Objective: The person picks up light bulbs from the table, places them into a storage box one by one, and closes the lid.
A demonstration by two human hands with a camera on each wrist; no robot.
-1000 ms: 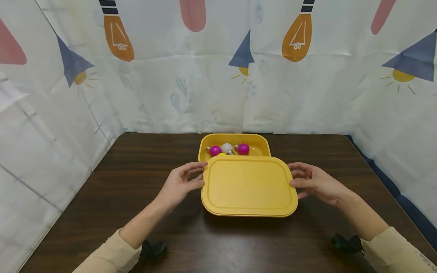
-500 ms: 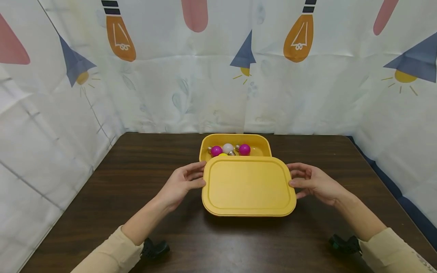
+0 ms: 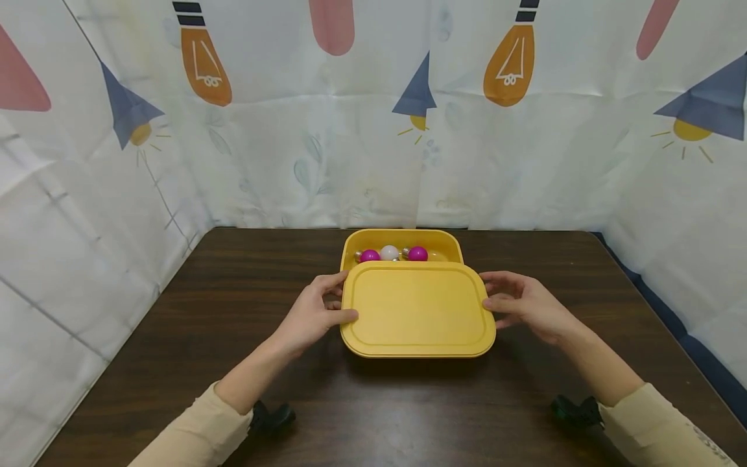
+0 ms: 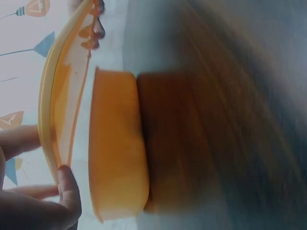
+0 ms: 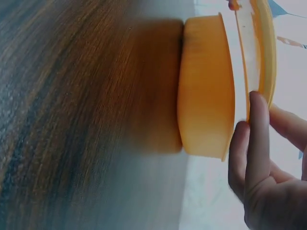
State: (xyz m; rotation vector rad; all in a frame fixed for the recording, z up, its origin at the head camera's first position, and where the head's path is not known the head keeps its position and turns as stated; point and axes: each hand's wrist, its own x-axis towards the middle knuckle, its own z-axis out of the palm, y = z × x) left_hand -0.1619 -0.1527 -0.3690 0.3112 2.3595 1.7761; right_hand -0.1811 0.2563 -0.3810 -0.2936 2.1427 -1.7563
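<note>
Between my two hands is a flat yellow lid [image 3: 417, 311] with rounded corners, raised off the table. My left hand [image 3: 309, 314] pinches its left edge, thumb on one face and fingers on the other. At the opposite edge, my right hand [image 3: 528, 305] grips it the same way. Behind the lid a yellow box [image 3: 446, 243] sits on the table, its near part hidden. Inside lie magenta bulbs [image 3: 417, 253] and a white bulb [image 3: 389, 252] with metal bases. A gap shows between the lid and the box [image 4: 117, 148] in the left wrist view.
Dark wood-grain table [image 3: 233, 292] extends on both sides of the box. A white printed curtain [image 3: 262, 149] hangs along its back and sides. Black wrist straps [image 3: 271, 417] sit at both cuffs.
Both hands have moved the lid away from me toward the box and slightly left. It now hides the yellow bulb seen earlier. The box has not moved.
</note>
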